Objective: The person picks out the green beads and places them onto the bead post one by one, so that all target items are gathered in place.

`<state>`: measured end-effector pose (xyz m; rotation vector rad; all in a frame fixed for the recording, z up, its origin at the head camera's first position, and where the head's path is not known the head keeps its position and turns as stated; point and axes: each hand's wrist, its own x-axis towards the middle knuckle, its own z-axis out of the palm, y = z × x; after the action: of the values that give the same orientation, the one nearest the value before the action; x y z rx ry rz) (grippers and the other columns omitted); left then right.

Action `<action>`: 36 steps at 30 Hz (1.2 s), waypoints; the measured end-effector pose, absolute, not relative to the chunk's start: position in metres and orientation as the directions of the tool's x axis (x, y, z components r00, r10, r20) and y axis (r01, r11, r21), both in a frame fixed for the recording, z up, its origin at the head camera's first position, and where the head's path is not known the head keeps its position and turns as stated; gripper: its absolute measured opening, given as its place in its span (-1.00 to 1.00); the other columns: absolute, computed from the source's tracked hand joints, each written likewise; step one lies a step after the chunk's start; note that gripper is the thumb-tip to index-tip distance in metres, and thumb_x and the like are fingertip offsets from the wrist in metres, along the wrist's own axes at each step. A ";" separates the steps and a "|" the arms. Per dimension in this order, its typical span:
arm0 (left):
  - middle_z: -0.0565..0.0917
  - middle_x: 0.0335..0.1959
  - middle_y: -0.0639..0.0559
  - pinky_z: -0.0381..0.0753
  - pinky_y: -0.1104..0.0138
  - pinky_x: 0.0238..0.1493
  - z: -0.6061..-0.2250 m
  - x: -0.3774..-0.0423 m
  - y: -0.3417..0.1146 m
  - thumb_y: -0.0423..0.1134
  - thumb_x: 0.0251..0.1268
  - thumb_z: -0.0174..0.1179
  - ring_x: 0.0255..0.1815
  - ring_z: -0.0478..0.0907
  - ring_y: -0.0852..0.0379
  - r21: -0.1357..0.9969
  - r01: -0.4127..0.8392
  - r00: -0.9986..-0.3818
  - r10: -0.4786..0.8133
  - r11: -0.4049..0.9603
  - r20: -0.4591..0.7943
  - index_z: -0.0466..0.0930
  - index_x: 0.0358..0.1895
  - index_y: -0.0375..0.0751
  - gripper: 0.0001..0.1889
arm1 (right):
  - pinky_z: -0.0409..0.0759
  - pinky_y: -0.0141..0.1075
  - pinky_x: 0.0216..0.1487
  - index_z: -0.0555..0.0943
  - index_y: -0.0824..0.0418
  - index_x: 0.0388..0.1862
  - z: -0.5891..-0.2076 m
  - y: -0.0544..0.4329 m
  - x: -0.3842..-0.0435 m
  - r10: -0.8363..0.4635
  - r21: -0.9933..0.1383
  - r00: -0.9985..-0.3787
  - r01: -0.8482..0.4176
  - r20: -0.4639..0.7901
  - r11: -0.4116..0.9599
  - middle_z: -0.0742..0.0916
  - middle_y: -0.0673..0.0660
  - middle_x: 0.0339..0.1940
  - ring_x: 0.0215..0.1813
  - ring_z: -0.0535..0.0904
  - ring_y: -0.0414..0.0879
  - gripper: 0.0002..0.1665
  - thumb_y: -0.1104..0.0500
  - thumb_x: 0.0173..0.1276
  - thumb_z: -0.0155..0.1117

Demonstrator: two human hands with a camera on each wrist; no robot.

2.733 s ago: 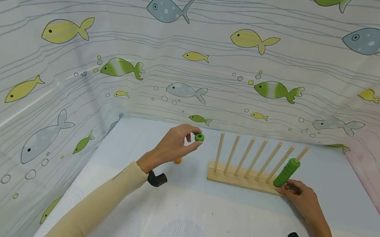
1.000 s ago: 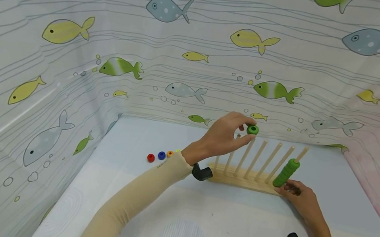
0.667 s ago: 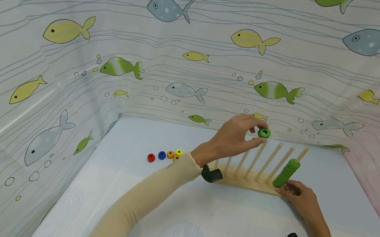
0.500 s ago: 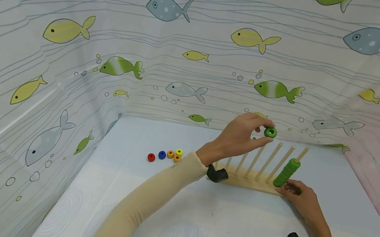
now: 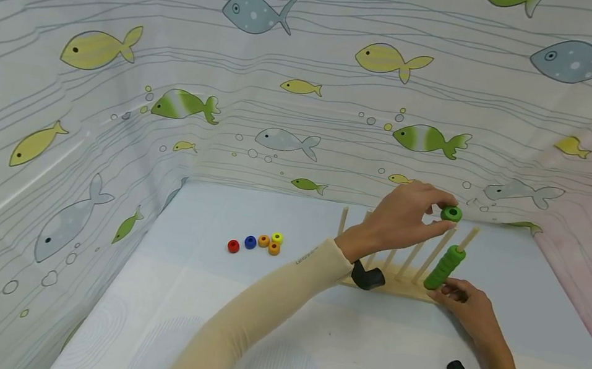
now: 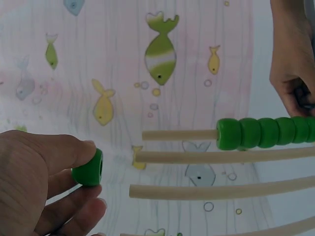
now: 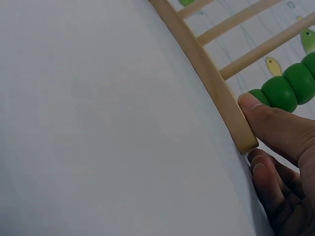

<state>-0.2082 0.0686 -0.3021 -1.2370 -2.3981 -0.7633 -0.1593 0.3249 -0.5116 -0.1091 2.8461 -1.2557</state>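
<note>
My left hand (image 5: 402, 218) pinches a green bead (image 5: 452, 214) between thumb and fingers, its hole showing. It is above the rack near the tops of the right-hand pegs. In the left wrist view the bead (image 6: 88, 168) is apart from the peg tips. The wooden peg rack (image 5: 406, 288) stands on the table, partly hidden by my left wrist. A stack of several green beads (image 5: 444, 268) fills most of the rightmost peg, whose tip is bare. My right hand (image 5: 473, 309) grips the right end of the base (image 7: 227, 105), thumb on top beside the lowest bead.
On the table left of the rack lie a red bead (image 5: 233, 246), a blue bead (image 5: 250, 242), two orange beads (image 5: 274, 248) and a yellow bead (image 5: 277, 238). A fish-printed sheet (image 5: 263, 93) rises behind and at the sides.
My left hand has carried the green bead rightward from beside the loose beads, across the rack, to near the right-hand pegs. My right hand has kept its grip on the base.
</note>
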 end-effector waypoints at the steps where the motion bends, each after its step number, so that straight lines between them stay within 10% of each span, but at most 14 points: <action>1: 0.72 0.01 0.18 0.39 0.64 -0.10 -0.302 -0.208 0.071 -0.06 0.42 0.35 -0.03 0.55 0.37 0.305 0.821 -0.568 0.647 0.482 0.508 0.67 0.21 -0.10 -0.61 | 0.50 -0.30 -0.18 0.58 0.34 0.28 -0.512 0.325 -0.159 -0.075 -0.738 -0.997 -0.052 0.001 0.673 0.68 0.18 -0.06 -0.13 0.53 -0.10 -0.25 -0.20 0.39 0.41; 36: 0.67 0.08 0.27 0.42 0.61 -0.05 -0.305 -0.218 0.127 0.03 0.51 0.22 0.06 0.54 0.41 0.251 0.787 -0.617 0.733 0.564 0.287 0.63 0.27 0.04 -0.62 | 0.48 -0.14 -0.09 0.58 0.29 0.32 -0.516 0.328 -0.162 -0.066 -0.736 -0.998 -0.041 -0.005 0.676 0.68 0.17 -0.04 -0.08 0.53 -0.03 -0.24 -0.24 0.39 0.40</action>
<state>-0.2183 0.1270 -0.3045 -1.2938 -2.6432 -0.5372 -0.1623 0.3278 -0.5155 -0.0902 2.8469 -1.2496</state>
